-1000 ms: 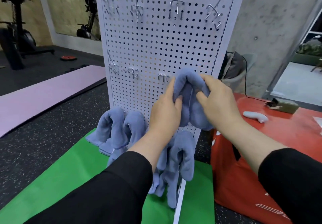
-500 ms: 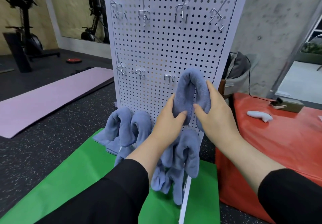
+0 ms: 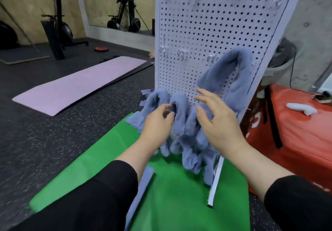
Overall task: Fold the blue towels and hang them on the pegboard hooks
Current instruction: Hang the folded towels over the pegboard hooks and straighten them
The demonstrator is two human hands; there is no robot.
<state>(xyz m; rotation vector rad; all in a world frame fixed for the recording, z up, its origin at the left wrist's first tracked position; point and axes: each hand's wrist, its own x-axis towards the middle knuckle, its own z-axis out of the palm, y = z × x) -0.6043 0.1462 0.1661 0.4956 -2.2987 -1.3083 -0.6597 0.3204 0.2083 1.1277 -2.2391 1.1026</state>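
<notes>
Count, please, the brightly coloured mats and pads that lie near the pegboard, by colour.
Pink mat: 1
Green mat: 1
Red pad: 1
Total: 3

Dark speckled floor [image 3: 53,141] — green mat [image 3: 100,173], pink mat [image 3: 80,85].

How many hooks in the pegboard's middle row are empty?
3. One empty hook sits near the left edge of the pegboard, a second right of it, a third just left of the hung blue towel, which may hide another.
</notes>
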